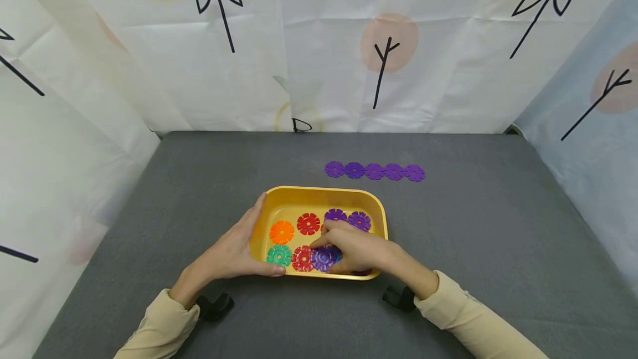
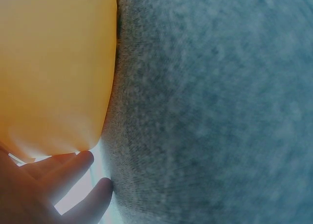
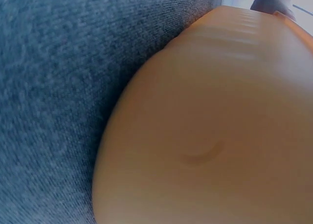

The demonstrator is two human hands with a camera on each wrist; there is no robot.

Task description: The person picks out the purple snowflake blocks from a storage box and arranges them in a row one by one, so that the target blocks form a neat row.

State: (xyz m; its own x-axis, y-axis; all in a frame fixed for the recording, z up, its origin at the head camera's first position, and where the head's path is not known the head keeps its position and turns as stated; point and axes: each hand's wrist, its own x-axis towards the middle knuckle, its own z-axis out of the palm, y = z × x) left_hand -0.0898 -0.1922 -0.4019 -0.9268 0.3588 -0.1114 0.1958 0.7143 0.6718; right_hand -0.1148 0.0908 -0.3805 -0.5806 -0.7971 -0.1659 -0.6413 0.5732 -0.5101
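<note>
A yellow tray [image 1: 319, 191] holds several flower-shaped plastic discs: an orange disc [image 1: 282, 232], a green disc [image 1: 279, 255], a red disc [image 1: 308, 224], a second red disc [image 1: 302, 259] and a few purple ones. My left hand [image 1: 244, 248] grips the tray's left end, thumb on the front rim; the left wrist view shows fingertips [image 2: 84, 158] against its outer wall. Inside the tray on the right, my right hand [image 1: 355, 245] pinches a purple disc [image 1: 324, 258] between thumb and curled fingers. That hand covers part of the discs beneath it.
Behind the tray, a row of linked purple discs [image 1: 374, 171] lies on the grey table [image 1: 478, 226]. Patterned white cloth [image 1: 319, 71] hangs along the table's back and sides.
</note>
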